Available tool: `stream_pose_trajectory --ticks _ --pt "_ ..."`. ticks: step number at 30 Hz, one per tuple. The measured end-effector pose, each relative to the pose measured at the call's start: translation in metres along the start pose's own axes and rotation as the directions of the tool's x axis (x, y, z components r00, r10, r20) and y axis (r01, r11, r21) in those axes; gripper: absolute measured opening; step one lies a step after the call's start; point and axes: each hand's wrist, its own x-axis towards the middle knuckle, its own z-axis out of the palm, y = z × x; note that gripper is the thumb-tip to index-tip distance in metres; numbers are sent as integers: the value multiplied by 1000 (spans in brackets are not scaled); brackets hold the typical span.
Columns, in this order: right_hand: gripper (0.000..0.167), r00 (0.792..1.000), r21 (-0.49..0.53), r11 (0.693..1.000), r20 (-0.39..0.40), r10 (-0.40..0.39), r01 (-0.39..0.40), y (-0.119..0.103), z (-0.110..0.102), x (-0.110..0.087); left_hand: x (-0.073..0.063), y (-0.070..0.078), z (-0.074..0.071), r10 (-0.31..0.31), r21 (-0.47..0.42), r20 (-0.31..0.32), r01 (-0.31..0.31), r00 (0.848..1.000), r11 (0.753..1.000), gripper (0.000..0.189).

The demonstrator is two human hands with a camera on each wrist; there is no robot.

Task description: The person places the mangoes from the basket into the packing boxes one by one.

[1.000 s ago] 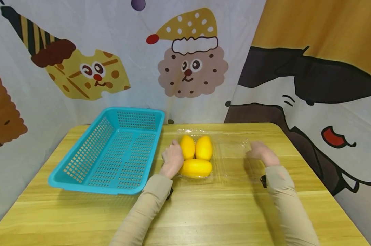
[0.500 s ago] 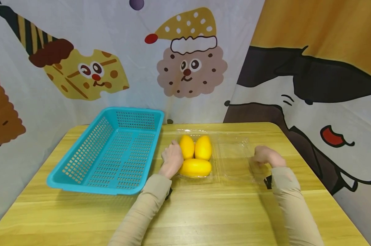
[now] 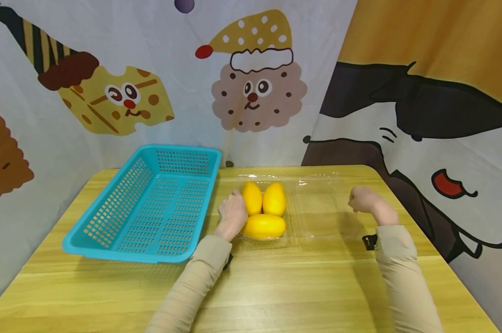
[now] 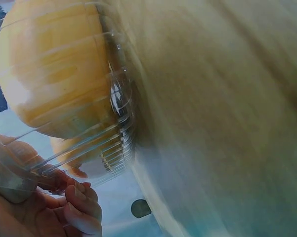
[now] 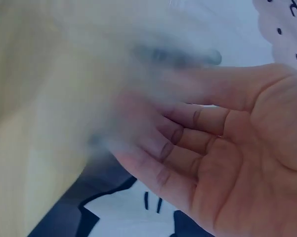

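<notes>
A clear plastic clamshell box (image 3: 291, 231) lies hinged open on the table, its base holding three yellow mangoes (image 3: 265, 226). My left hand (image 3: 232, 212) grips the left wall of the base; in the left wrist view its fingers (image 4: 81, 207) curl at the ribbed plastic beside a mango (image 4: 54, 64). To the right of the mangoes, the see-through lid (image 3: 317, 212) stands slightly raised. My right hand (image 3: 369, 202) pinches the lid's outer right edge, above the table. In the right wrist view, a blur covers the fingertips of that hand (image 5: 227, 143).
A turquoise perforated basket (image 3: 167, 254) stands at the left, close to my left hand. The wooden table (image 3: 267, 286) ends at a curtain (image 3: 192, 92) with cartoon prints, hanging along its back and right side.
My right hand has moved right and up, and the lid's outer side has risen a little with it. The left hand and the mangoes have stayed in place.
</notes>
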Motion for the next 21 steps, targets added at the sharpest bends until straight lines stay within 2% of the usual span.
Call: stream_pose_trajectory --ticks 3,7,8,12,21 --pt "26 996 1 1000 -84 -18 18 -2 -4 -3 0 0 0 0 3 0 0 1000 1000 17" --pt "18 985 5 1000 -172 -25 27 -7 -11 -7 0 0 0 -2 3 8 2 1000 1000 21" --pt "19 983 12 1000 -182 -21 24 -9 -14 -9 0 0 0 -3 1 9 3 1000 1000 22" --pt "40 976 35 999 -217 -11 19 -19 -23 -15 0 1 0 -1 -9 10 1 1000 1000 24" --pt "54 956 187 979 -291 -25 83 -41 -30 -22 0 1 2 16 -36 19 -15 1000 999 21"
